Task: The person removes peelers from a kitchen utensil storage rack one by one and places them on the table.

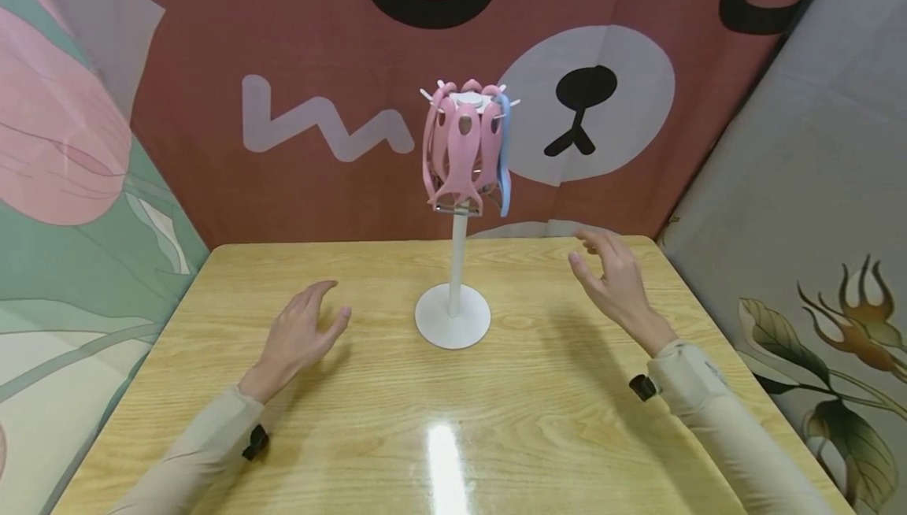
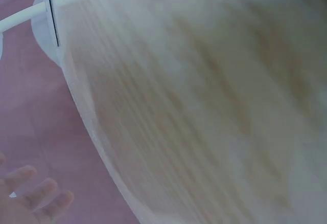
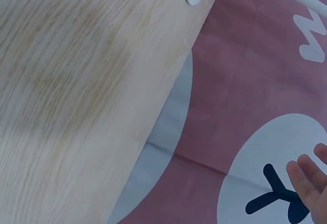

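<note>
In the head view a white stand [image 1: 458, 263] with a round base rises from the middle of the table. Around its top hang several pink peelers [image 1: 464, 145] and a blue peeler [image 1: 505, 154] on the right side. My left hand [image 1: 298, 334] is over the table left of the base, fingers loosely bent, holding nothing. On the other side my right hand [image 1: 615, 279] hovers above the table, fingers relaxed and apart from the stand. The left wrist view catches fingertips [image 2: 46, 193] at its lower left corner; the right wrist view has fingers [image 3: 306, 178] at its right edge.
The wooden table [image 1: 368, 405] carries the stand, with a bright light reflection near the front. Behind it hangs a red-brown cloth [image 1: 298, 192] with a cartoon face. Patterned cloths [image 1: 801, 208] close off both sides.
</note>
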`<state>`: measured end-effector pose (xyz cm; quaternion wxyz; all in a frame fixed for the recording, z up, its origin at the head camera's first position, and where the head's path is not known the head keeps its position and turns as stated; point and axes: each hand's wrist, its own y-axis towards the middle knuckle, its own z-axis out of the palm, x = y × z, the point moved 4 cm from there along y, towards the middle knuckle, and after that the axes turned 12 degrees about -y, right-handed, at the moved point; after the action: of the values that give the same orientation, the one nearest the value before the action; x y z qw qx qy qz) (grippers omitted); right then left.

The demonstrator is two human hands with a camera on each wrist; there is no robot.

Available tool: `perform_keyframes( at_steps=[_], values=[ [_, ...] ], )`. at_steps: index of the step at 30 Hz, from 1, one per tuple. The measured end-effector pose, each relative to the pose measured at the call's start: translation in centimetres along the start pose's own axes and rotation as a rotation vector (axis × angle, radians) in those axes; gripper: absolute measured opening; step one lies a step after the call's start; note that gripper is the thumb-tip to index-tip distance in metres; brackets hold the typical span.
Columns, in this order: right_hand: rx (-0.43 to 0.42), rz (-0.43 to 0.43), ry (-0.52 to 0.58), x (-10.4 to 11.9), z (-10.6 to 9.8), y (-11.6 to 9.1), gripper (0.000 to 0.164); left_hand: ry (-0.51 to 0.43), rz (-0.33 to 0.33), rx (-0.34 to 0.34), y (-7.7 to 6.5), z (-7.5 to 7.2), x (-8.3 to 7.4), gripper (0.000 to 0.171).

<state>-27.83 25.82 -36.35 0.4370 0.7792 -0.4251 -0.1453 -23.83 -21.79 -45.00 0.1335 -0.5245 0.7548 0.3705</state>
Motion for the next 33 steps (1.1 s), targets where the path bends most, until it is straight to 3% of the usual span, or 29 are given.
perform_keyframes(
  at_steps=[17, 25, 33],
  values=[
    [-0.002, -0.023, 0.017, 1.2, 0.0, 1.4, 0.058, -0.088, -0.050, 0.032, 0.3, 0.3, -0.9, 0.063],
    [0.024, -0.037, 0.043, 1.6, 0.3, 1.7, 0.057, -0.104, -0.029, 0.030, 0.4, 0.5, -1.3, 0.063],
    [-0.009, -0.064, 0.073, 2.0, 0.3, 2.3, 0.055, -0.104, -0.033, 0.026, 0.3, 0.7, -1.3, 0.062]
  ],
)
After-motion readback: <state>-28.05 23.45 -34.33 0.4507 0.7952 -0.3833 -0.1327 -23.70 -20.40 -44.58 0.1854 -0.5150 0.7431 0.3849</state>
